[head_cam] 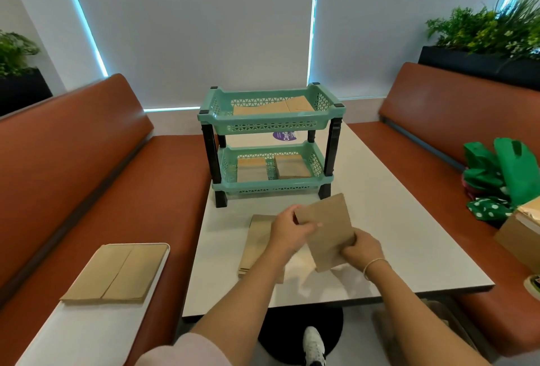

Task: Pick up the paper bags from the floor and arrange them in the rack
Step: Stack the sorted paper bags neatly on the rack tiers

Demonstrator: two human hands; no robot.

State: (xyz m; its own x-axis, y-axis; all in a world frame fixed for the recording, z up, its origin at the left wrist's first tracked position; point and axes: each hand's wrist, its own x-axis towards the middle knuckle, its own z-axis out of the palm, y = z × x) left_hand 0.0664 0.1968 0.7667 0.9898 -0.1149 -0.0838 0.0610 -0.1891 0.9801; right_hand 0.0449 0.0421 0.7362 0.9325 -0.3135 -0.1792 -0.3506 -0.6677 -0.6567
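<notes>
A flat brown paper bag [327, 228] is held tilted above the white table [394, 219]. My left hand [287, 231] pinches its upper left edge, and my right hand [361, 247] grips its lower right edge. Beneath my left hand a stack of brown bags [257, 243] lies on the table. The teal two-tier rack [268, 123] stands at the table's far end. Its top tier holds flat bags [271, 107], and its lower tier holds two stacks [273, 168].
Two more flat bags [117, 273] lie on a white tray [87, 333] on the left orange bench. Green cloth bags [502, 175] and a cardboard box [523, 237] sit on the right bench. A black table base and a white shoe show below.
</notes>
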